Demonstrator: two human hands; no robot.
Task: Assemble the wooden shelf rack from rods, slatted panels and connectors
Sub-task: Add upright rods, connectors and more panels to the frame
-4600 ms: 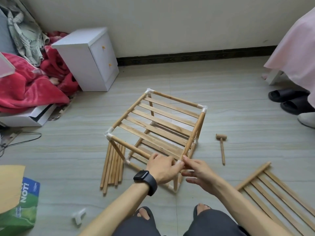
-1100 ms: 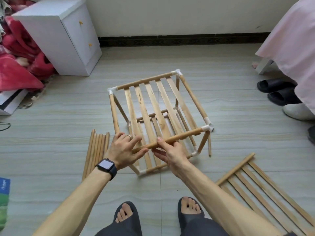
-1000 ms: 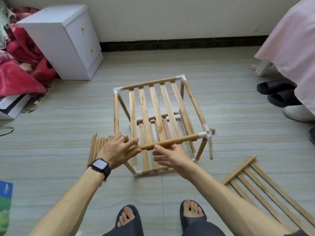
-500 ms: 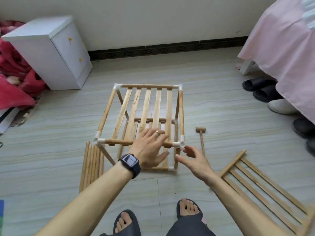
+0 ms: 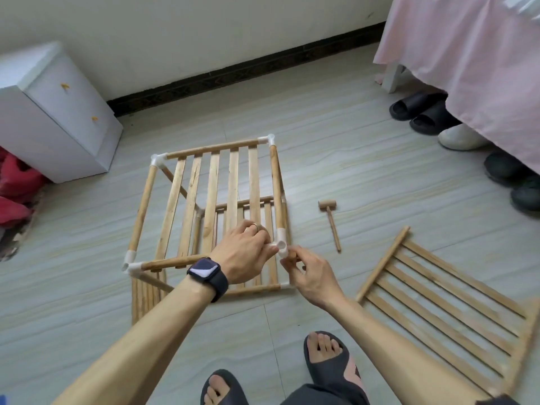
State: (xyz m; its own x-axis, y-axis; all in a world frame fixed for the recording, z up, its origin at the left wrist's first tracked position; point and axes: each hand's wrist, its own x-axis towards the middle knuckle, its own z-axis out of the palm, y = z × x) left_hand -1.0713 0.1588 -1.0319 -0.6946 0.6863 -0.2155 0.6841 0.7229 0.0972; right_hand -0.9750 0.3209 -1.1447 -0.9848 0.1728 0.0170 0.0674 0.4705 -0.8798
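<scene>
Pale wooden slatted rack frame (image 5: 210,200): likely light, stiff, joints maybe loose. Left hand (image 5: 242,252) wraps near top rod (image 5: 169,263); right hand (image 5: 309,276) pinches white plastic corner connector (image 5: 282,247). Best held at corners.

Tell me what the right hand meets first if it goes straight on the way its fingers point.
The white corner connector: the right hand sits just short of it, perhaps touching; depth is unclear.

Rack (image 5: 233,176): bare matt wood. Corner connector (image 5: 282,246) beside the left hand (image 5: 244,252): smooth white plastic. Mallet (image 5: 327,204) beyond the right hand (image 5: 312,277): wood.
</scene>
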